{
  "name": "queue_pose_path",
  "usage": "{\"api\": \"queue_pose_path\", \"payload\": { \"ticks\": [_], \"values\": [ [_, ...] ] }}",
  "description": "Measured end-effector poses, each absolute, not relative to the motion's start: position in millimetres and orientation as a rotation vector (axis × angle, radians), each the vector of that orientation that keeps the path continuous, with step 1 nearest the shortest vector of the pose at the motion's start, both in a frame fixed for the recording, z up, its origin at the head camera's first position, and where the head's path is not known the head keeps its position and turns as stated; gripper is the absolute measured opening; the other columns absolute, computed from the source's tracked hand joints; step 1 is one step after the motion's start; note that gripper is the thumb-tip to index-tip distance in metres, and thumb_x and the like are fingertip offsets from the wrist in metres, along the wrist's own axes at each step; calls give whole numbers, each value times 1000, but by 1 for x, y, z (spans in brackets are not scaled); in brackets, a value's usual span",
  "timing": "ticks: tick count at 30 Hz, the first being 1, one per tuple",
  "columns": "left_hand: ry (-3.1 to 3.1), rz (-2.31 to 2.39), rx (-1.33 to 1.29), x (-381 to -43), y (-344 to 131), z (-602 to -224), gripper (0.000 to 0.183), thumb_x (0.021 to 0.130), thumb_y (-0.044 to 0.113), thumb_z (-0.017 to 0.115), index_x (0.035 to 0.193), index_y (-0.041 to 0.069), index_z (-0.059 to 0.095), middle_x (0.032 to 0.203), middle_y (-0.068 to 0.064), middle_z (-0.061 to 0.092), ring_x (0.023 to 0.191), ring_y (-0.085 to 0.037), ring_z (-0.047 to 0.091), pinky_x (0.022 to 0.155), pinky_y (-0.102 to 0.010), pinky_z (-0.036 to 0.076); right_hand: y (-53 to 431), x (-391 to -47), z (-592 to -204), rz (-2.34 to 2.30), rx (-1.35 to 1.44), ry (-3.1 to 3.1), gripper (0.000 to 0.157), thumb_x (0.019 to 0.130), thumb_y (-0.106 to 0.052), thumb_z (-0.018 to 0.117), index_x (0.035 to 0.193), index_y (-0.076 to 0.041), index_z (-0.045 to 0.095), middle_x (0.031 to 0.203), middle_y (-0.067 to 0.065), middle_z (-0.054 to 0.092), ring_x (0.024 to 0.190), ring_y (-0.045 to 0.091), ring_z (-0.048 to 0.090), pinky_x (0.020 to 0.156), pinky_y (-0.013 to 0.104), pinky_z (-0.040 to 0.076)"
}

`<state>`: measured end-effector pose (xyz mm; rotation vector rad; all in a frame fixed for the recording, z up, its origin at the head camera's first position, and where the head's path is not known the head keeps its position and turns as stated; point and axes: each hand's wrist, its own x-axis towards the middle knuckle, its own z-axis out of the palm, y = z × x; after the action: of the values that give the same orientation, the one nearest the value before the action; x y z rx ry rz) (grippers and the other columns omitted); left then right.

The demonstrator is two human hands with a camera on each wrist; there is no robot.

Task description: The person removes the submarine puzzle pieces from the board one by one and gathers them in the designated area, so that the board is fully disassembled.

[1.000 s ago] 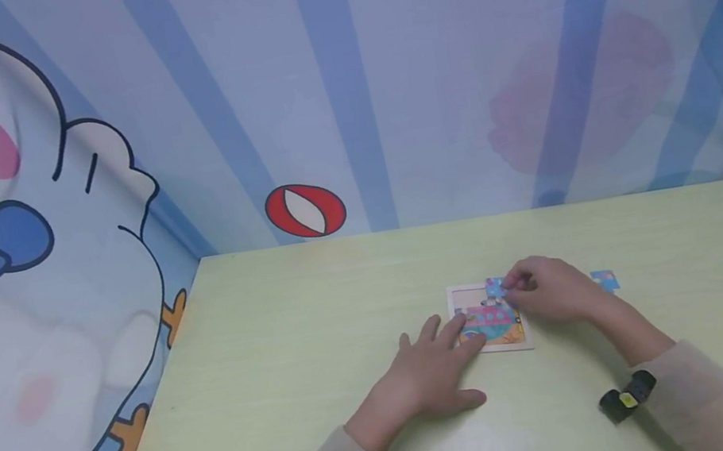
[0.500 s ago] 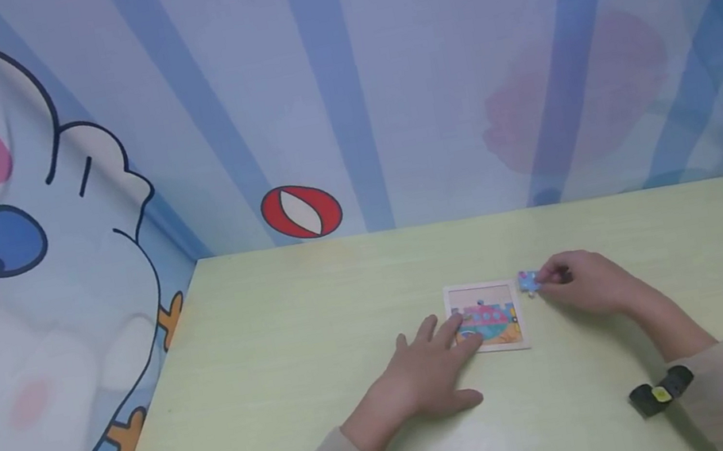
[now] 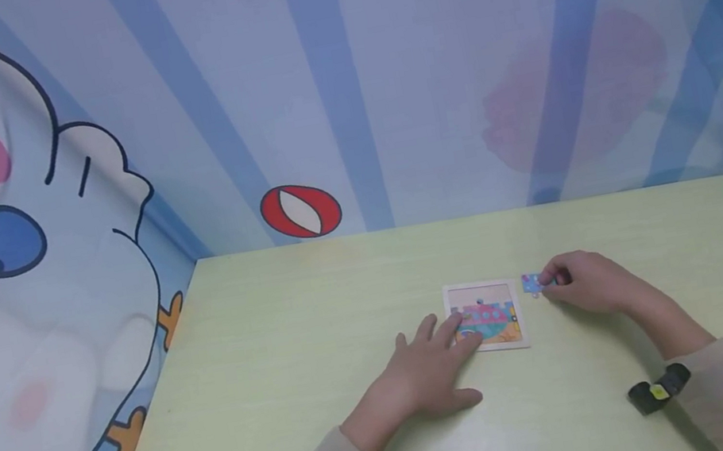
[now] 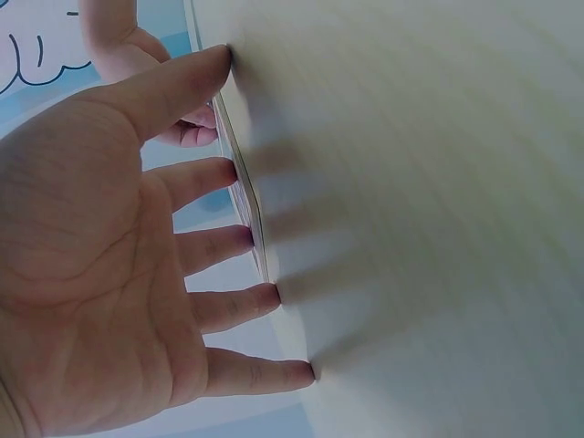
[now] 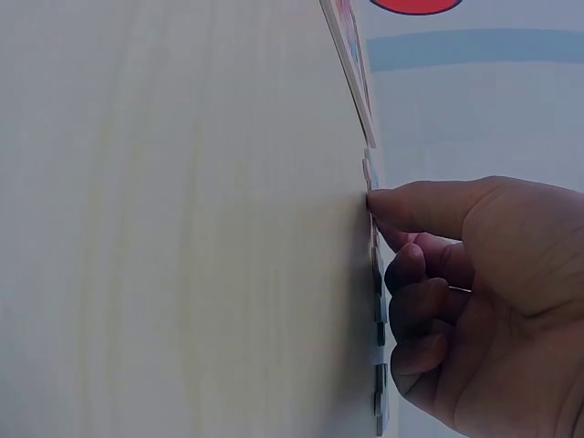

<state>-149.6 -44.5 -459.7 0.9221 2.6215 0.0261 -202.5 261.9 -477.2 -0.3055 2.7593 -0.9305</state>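
A small square jigsaw tray (image 3: 493, 290) with a pale rim lies on the table. Its lower part holds joined pieces of a pink and teal picture (image 3: 494, 317), while the upper part shows bare backing. My left hand (image 3: 427, 379) is spread out, two fingertips over the tray's left side and the thumb down on the table. Just right of the tray, my right hand (image 3: 593, 283) pinches a blue jigsaw piece (image 3: 530, 284) between thumb and forefinger, close to the tabletop. In the right wrist view the other fingers of that hand (image 5: 493, 292) are curled in.
More thin jigsaw pieces (image 5: 380, 397) lie on the table beyond the right hand in the right wrist view; the hand hides them from the head camera. The pale table (image 3: 292, 326) meets a printed cloth backdrop (image 3: 424, 85) at its far edge.
My right hand has carried the blue piece from over the tray's upper right corner to the table on its right, then turned it slightly. The left hand has stayed on the tray.
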Motion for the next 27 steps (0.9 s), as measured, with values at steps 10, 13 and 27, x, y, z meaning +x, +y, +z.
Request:
{"api": "queue_pose_path", "payload": {
  "ticks": [10,13,27],
  "values": [
    [2628,28,929,-149,-45,-459,78,96,59,66,163,34,34,173,0,17,156,-35,20,112,-69,33,263,-200,-476,-955,-283,2789,18,97,-16,71,108,-3,70,85,3,54,77,19,48,69,37,39],
    [2624,43,925,-149,-45,-459,79,95,58,67,163,34,35,173,0,17,156,-35,20,112,-69,33,264,-199,-476,-975,-286,2789,19,96,-15,71,110,-3,69,85,3,55,76,20,48,68,37,40],
    [2622,107,995,-153,-39,-457,78,95,56,68,163,33,36,173,-2,18,157,-32,18,112,-71,30,244,-188,-469,-1032,-378,2788,22,96,-17,73,114,-4,71,88,0,60,78,18,53,71,36,45]
  ]
}}
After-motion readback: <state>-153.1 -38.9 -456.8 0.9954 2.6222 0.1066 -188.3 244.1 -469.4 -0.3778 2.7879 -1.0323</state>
